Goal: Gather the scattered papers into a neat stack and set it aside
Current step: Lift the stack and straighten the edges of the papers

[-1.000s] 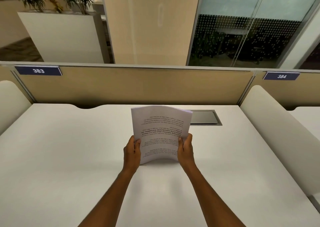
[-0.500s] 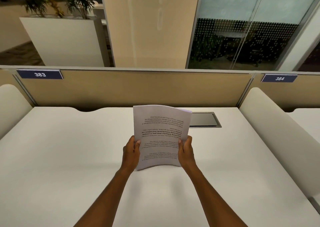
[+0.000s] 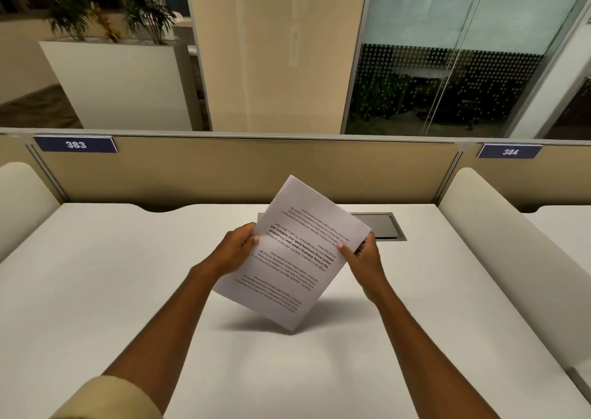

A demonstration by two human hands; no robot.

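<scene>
A stack of white printed papers [image 3: 297,255] is held in the air above the middle of the white desk [image 3: 96,290], turned at a slant with its lower corner pointing down near the desk surface. My left hand [image 3: 235,250] grips the stack's left edge, thumb on the front sheet. My right hand [image 3: 364,255] grips the right edge. The text on the top sheet reads upside down to me. A shadow lies on the desk under the stack.
A dark cable hatch [image 3: 380,225] is set into the desk behind the papers. A beige partition [image 3: 256,169] with labels 383 and 384 closes the back. Cream side dividers [image 3: 499,246] stand at the right and at the left [image 3: 22,198].
The stack was upright with its bottom edge toward the desk; it is now rotated clockwise to a slant. Both hands have kept their grip and shifted with it.
</scene>
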